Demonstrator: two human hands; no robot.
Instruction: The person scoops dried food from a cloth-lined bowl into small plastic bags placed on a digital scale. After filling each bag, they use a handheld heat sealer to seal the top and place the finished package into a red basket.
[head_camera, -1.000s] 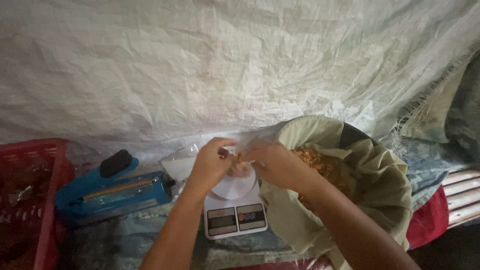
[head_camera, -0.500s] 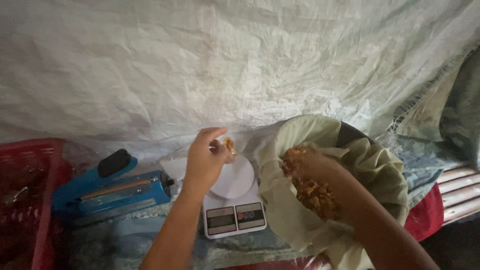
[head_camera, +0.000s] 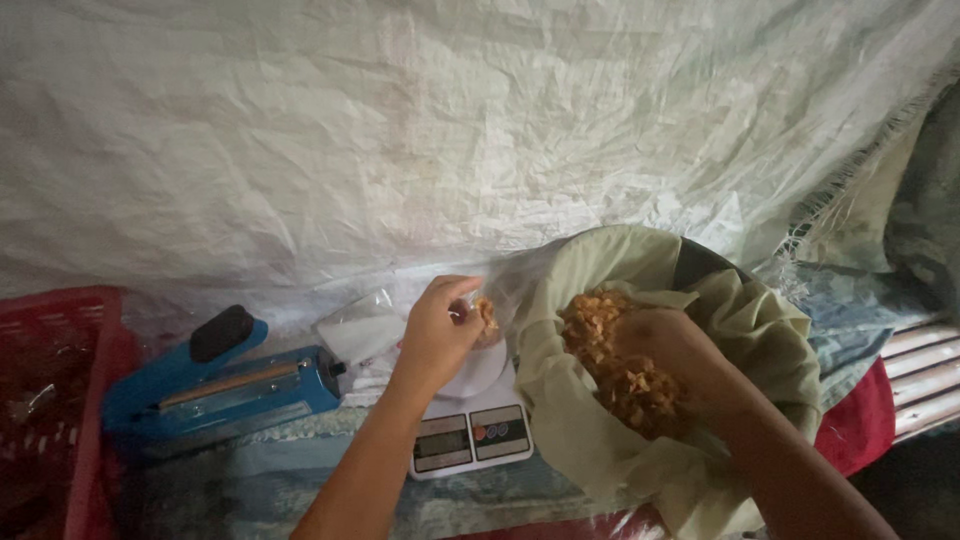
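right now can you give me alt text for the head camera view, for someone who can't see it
Seen from above, a person's left hand holds a small clear bag of golden snack pieces over a white digital scale, while the right hand digs into a cloth-lined basin of the same snack. A blue heat sealer and red crate sit left, against white sheeting.

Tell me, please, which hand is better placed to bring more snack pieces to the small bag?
Probably the right hand: it is in the lined bowl among the snack pieces, while the left hand holds the small bag.
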